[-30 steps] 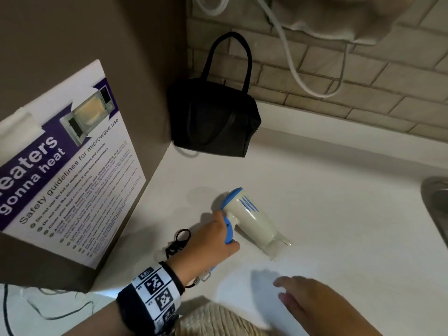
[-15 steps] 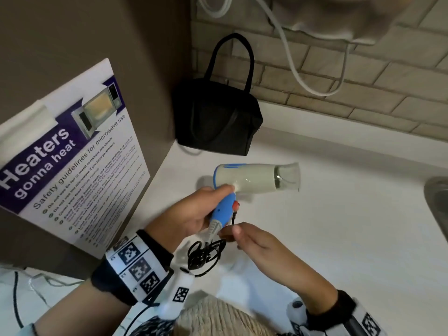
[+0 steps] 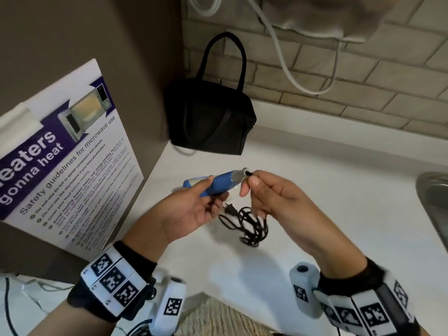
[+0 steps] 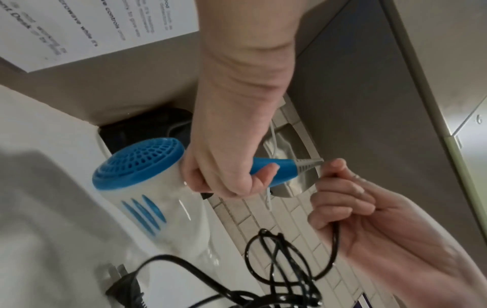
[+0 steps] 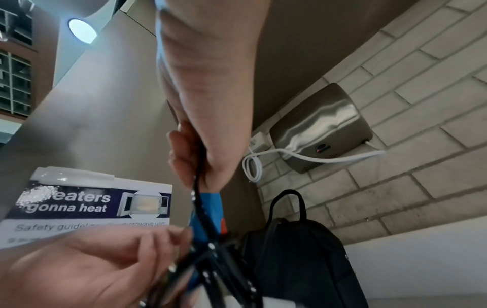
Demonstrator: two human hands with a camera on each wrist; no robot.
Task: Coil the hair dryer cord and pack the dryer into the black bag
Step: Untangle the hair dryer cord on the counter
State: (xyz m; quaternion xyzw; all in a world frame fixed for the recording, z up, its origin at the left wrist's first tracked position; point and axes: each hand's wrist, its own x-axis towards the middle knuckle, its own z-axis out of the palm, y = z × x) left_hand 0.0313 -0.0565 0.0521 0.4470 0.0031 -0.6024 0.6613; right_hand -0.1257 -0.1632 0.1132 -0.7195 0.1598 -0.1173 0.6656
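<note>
While the coiling is only being started, the layout is being read as follows.

Hair dryer: the hair dryer (image 4: 147, 187) is being held clear of the white counter (image 3: 315, 190), its blue handle (image 3: 218, 184) pointing right toward the other hand and its barrel hanging down, away from the head camera.

Left hand: the left hand (image 3: 191, 209) is being kept closed round the handle, fingers wrapped under it.

Right hand: the right hand (image 3: 271, 192) is being kept just beside the handle's end, the cord (image 3: 249, 224) being pinched at the grey strain relief (image 4: 308, 163) and run down through the curled fingers.

Cord slack: a tangled bunch is being left dangling below both hands, the plug (image 3: 229, 209) hanging near the left fingers; whether it is touching the counter is probably not decidable from these views.

Black bag: the black bag (image 3: 213, 120) is being left upright in the far corner, beyond both hands, nearer the left one.

Next move, as judged: loops are likely to be drawn by the right hand along the handle's axis.
</note>
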